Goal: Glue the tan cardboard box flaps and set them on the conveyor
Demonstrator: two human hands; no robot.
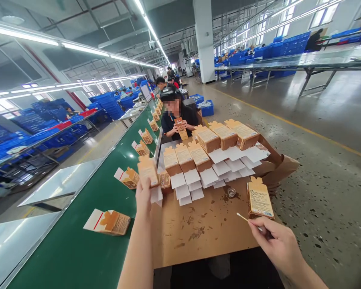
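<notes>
My left hand [143, 196] is closed round the lower end of an orange-brown carton [148, 170] at the near edge of the stacked cartons. In my right hand [276, 237] a cotton swab [242, 216] is pinched, its white tip pointing left. Just beyond that hand stands a printed carton [259, 197] with its top flaps up. A small clear dish [231, 192] sits on the cardboard between both hands. Rows of cartons [189, 155] with white flaps hanging toward me are stacked further back.
A green conveyor belt [87, 255] runs along the left, carrying spaced cartons [116, 222]. Stained cardboard [204, 237] covers the table. Across it a person [180, 108] holds another carton. Brown paper [284, 168] bunches at the right edge.
</notes>
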